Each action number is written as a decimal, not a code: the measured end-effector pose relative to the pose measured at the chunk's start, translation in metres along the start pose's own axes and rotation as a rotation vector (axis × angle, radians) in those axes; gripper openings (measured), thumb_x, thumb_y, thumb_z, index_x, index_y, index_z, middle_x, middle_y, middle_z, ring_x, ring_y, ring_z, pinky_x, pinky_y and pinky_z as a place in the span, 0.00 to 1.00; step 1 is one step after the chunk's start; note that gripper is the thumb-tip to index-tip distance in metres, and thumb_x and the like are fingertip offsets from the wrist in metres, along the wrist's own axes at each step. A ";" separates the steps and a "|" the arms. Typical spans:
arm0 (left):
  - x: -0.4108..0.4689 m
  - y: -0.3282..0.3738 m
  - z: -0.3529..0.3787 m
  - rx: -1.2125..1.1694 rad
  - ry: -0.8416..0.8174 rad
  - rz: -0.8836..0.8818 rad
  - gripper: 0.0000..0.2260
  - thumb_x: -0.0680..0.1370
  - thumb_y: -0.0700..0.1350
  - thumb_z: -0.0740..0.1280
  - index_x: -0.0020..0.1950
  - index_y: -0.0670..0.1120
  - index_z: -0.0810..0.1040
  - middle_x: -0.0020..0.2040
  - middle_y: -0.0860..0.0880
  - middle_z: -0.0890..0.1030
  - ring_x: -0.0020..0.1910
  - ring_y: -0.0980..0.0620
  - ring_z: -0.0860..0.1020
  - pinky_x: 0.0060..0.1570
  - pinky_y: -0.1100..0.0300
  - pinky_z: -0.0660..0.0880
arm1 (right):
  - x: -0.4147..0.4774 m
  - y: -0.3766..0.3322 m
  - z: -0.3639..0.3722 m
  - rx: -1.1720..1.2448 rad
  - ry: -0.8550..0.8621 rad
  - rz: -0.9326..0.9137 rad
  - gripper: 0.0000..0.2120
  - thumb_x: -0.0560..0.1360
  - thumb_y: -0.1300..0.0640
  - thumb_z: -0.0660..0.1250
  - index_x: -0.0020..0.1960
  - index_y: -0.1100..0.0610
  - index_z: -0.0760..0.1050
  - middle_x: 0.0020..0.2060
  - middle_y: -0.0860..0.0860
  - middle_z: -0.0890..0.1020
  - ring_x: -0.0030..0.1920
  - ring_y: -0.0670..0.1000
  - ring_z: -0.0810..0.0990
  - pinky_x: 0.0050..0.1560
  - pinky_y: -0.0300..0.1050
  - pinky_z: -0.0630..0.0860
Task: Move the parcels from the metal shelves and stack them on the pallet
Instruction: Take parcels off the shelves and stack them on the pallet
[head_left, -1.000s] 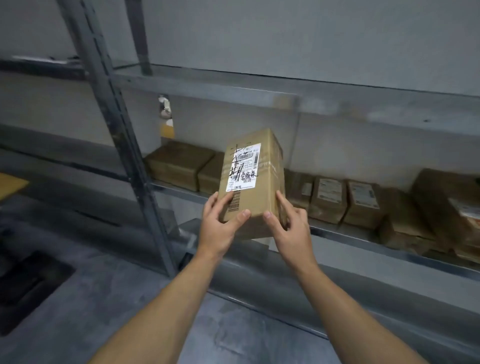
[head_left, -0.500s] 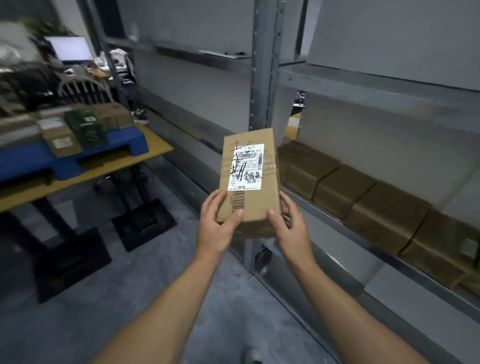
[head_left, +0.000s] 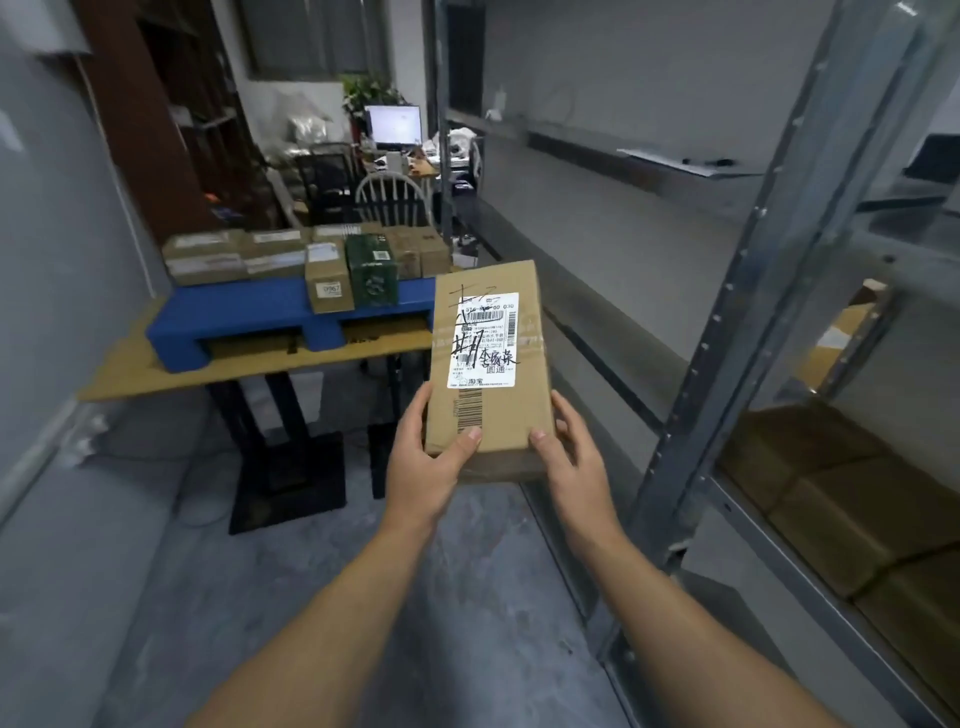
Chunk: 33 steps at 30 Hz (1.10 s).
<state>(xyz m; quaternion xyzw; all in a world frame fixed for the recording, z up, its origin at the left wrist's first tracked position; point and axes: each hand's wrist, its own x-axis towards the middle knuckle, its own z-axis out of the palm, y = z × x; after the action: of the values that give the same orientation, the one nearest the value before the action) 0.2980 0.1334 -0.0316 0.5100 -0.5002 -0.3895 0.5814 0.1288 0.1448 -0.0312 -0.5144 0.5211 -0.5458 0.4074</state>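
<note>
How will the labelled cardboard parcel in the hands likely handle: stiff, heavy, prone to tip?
The parcel looks stiff: flat faces, crisp edges. Probably light, since the left hand and right hand hold only its near end. Laid flat on the pallet, it should not tip.

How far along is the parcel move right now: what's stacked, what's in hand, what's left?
Done: several cardboard parcels and a dark green box already sit on the blue plastic pallet. In hand: the left hand and right hand hold a labelled brown cardboard parcel, not yet at the pallet. Left: more brown boxes remain on the grey metal shelf at right.
</note>
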 end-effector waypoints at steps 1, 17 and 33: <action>0.006 -0.001 -0.004 -0.006 0.031 -0.010 0.38 0.71 0.55 0.77 0.78 0.57 0.65 0.70 0.56 0.76 0.65 0.58 0.77 0.66 0.51 0.76 | 0.009 0.000 0.007 0.002 -0.030 -0.005 0.33 0.69 0.31 0.66 0.72 0.32 0.66 0.68 0.48 0.73 0.68 0.48 0.74 0.68 0.58 0.74; 0.103 -0.037 -0.146 0.016 0.361 -0.127 0.35 0.70 0.55 0.74 0.76 0.57 0.68 0.64 0.58 0.80 0.63 0.57 0.78 0.65 0.47 0.76 | 0.100 0.013 0.195 0.037 -0.342 0.039 0.24 0.81 0.44 0.64 0.76 0.37 0.64 0.65 0.34 0.73 0.66 0.38 0.71 0.69 0.46 0.70; 0.307 -0.086 -0.328 -0.054 0.357 -0.167 0.35 0.71 0.56 0.74 0.76 0.61 0.66 0.67 0.59 0.78 0.66 0.56 0.77 0.66 0.46 0.75 | 0.227 0.000 0.434 0.006 -0.330 0.104 0.25 0.81 0.42 0.62 0.77 0.39 0.64 0.66 0.38 0.72 0.65 0.40 0.70 0.52 0.28 0.67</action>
<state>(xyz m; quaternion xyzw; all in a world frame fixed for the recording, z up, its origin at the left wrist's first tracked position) 0.6845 -0.1107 -0.0527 0.5951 -0.3342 -0.3530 0.6400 0.5251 -0.1431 -0.0318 -0.5679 0.4714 -0.4339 0.5166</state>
